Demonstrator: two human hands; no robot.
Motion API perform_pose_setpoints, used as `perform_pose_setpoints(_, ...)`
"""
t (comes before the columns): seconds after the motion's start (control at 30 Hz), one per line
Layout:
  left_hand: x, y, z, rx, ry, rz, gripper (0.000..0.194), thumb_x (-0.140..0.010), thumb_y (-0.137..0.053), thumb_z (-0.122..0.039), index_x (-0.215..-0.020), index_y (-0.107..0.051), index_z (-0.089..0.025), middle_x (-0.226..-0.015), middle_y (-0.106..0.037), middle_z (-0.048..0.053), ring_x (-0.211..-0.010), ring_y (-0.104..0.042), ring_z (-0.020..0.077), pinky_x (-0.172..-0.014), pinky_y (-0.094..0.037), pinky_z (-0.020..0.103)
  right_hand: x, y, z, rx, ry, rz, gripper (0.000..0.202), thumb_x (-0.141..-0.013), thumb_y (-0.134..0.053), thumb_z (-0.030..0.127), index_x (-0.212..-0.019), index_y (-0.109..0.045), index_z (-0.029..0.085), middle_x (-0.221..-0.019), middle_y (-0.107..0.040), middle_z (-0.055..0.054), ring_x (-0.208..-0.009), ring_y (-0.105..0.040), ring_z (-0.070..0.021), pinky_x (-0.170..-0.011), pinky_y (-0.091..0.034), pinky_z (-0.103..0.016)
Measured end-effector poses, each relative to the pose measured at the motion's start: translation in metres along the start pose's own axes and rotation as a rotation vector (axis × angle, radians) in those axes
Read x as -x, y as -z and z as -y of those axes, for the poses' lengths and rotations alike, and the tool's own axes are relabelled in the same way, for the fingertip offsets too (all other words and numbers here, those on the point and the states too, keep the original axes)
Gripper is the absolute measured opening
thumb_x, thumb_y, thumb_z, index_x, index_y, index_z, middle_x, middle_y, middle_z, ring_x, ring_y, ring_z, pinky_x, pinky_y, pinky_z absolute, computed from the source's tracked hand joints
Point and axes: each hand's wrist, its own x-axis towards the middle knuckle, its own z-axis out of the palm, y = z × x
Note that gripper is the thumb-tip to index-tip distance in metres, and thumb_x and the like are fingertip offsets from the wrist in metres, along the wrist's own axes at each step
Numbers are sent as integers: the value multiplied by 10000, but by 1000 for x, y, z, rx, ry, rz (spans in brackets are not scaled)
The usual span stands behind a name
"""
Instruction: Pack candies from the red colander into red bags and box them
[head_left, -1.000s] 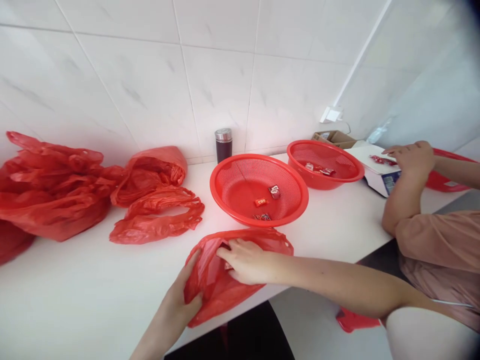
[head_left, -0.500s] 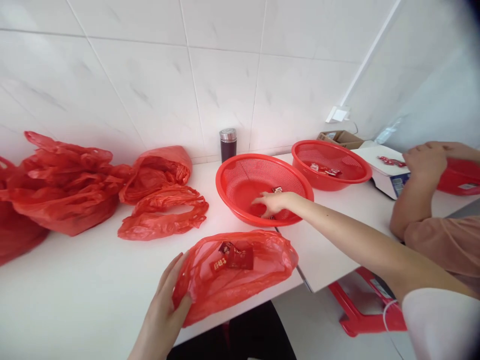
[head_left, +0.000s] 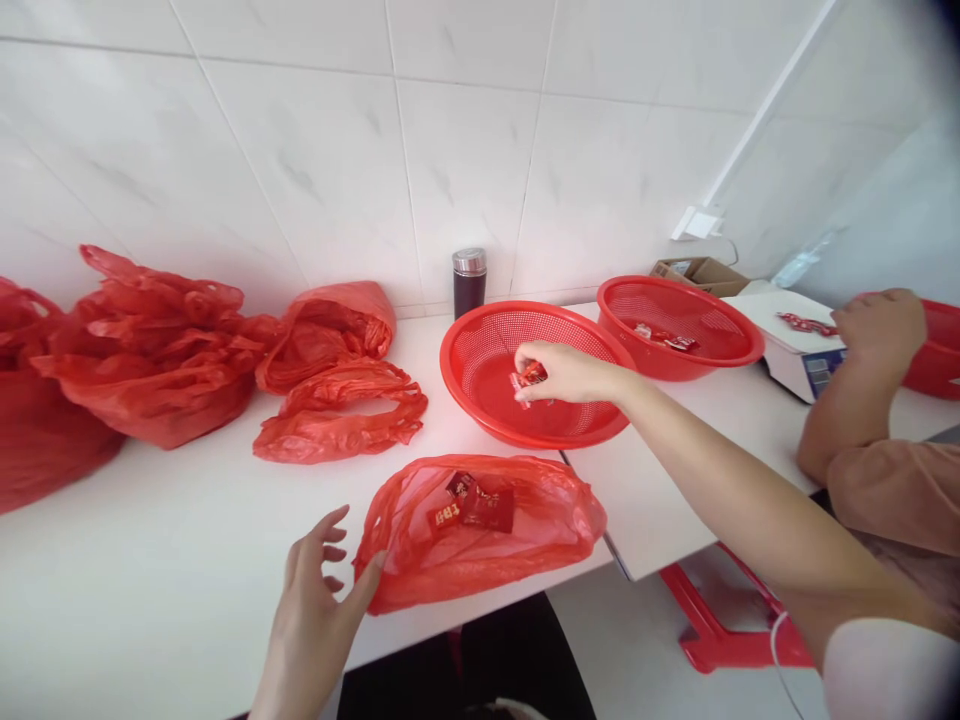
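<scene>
An open red plastic bag (head_left: 480, 580) lies at the table's front edge, with a few small dark red packets (head_left: 491, 510) inside. At its left end is my left hand (head_left: 319, 590), fingers apart, the thumb by the bag's rim. Over the nearer red mesh basket (head_left: 480, 420), my right hand (head_left: 559, 374) pinches small red and white wrapped packets (head_left: 527, 382). The basket floor below is partly hidden by my hand.
Crumpled red bags (head_left: 157, 350) stand along the left. A dark flask (head_left: 469, 285) is by the wall. A second red basket (head_left: 679, 325) holds packets. At right are a white scale (head_left: 787, 340) and another person's arm (head_left: 859, 370).
My right hand has risen from the basket floor and closed on small packets. My left hand has let go of the bag's rim and its fingers have spread. The view has shifted slightly.
</scene>
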Motion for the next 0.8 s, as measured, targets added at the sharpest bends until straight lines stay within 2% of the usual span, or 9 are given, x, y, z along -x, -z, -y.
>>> perform_pose_setpoints(0.07, -3, 4, 2, -45, 25, 73, 531, -737, -607, -605, -1092, -577, -212, -934, -601, 56, -784, -609, 222, -630, -523, 343, 17, -6, 36, -314, 200, -7, 294, -845, -601, 437, -1037, -472, 255, -1068, -648, -16, -896, -623, -157, -725, -455, -263)
perform_pose_setpoints(0.13, -6, 4, 1, -15, 56, 208, 398, -777, -572, -583, -937, -595, -219, -820, -623, 21, -710, -610, 195, -598, -498, 302, 28, -29, 72, -417, 327, 138, 317, -801, -662, 451, -994, -506, 253, -1032, -647, -1, -865, -623, -149, -703, -459, -254)
perform_pose_setpoints(0.27, -7, -1, -5, 140, 85, 264, 328, -819, -559, -544, -831, -579, -217, -763, -631, 2, -687, -589, 168, -596, -478, 258, 29, -86, 110, -124, 347, 159, 330, -798, -685, 402, -1051, -571, 225, -1072, -608, -67, -897, -602, -212, -682, -447, -295)
perform_pose_setpoints(0.33, -7, -2, -6, 205, 105, 204, 334, -822, -568, -547, -843, -569, -214, -741, -621, -2, -661, -571, 160, -597, -478, 258, 22, -92, 107, -99, 321, 99, 447, -816, -665, 457, -1187, -551, 237, -1134, -600, -95, -923, -606, -240, -701, -457, -322)
perform_pose_setpoints(0.47, -5, 3, -10, 328, 130, 91, 347, -803, -606, -543, -870, -555, -207, -745, -630, 5, -665, -589, 163, -598, -488, 259, -1, -50, 64, -186, 232, -99, 398, -928, -509, 497, -1270, -509, 295, -1203, -622, -57, -1005, -615, -200, -828, -469, -309)
perform_pose_setpoints(0.53, -3, 6, -13, 384, 136, 28, 329, -805, -620, -521, -880, -548, -209, -746, -624, 1, -673, -592, 158, -606, -489, 252, -15, -23, 29, 20, 3, -163, 416, -951, -469, 491, -1316, -479, 292, -1276, -592, -68, -1122, -573, -221, -928, -438, -339)
perform_pose_setpoints(0.6, -1, 8, -17, 415, 131, -12, 308, -815, -619, -501, -891, -542, -213, -751, -613, -3, -680, -585, 151, -616, -486, 246, -27, -7, -9, 203, -264, -59, 532, -931, -529, 446, -1412, -403, 257, -1399, -491, -133, -1188, -539, -287, -962, -429, -409)
perform_pose_setpoints(0.67, 3, 8, -21, 426, 117, -33, 303, -828, -604, -501, -907, -536, -217, -778, -603, -1, -711, -584, 151, -648, -490, 251, -34, -4, -42, 259, -405, 55, 576, -871, -643, 385, -1377, -466, 172, -1351, -511, -198, -1110, -584, -320, -916, -469, -456)
perform_pose_setpoints(0.8, 12, 0, -24, 436, 113, -34, 386, -838, -556, -544, -1065, -509, -235, -954, -581, 21, -763, -596, 159, -666, -500, 277, -41, -22, -78, 284, -482, 241, 347, -928, -588, 338, -1226, -566, 163, -1228, -587, -98, -1036, -611, -221, -873, -525, -431)
